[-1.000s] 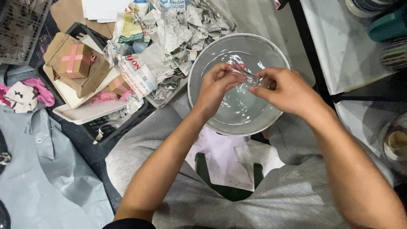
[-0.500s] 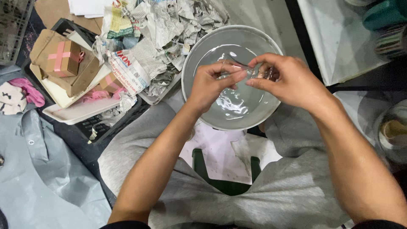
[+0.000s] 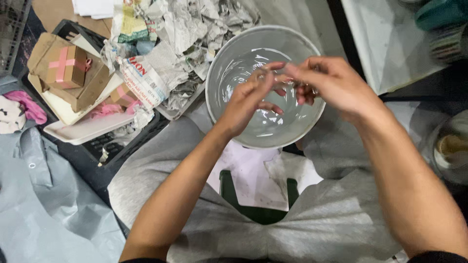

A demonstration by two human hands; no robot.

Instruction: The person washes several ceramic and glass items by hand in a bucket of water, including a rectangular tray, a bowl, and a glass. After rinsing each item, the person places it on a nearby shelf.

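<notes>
A round grey basin [image 3: 222,68] with clear water stands on the floor in front of my knees. Above the water, my left hand [image 3: 246,100] and my right hand [image 3: 331,83] meet and pinch a small clear object [image 3: 280,78] between their fingertips. The object is blurred and partly hidden by my fingers, so I cannot tell its exact shape. My forearms reach over my grey trousers [image 3: 321,229] and a green stool [image 3: 253,204].
Crumpled newspaper [image 3: 185,44] fills a tray left of the basin. Further left lie a brown cardboard box with a pink cross [image 3: 66,65], a white tray [image 3: 83,131] and a grey plastic sheet [image 3: 44,204]. White paper [image 3: 385,44] lies at the upper right.
My hands have stayed together over the basin and shifted slightly; the left fingers have spread more around the small clear object. The view has moved a little.
</notes>
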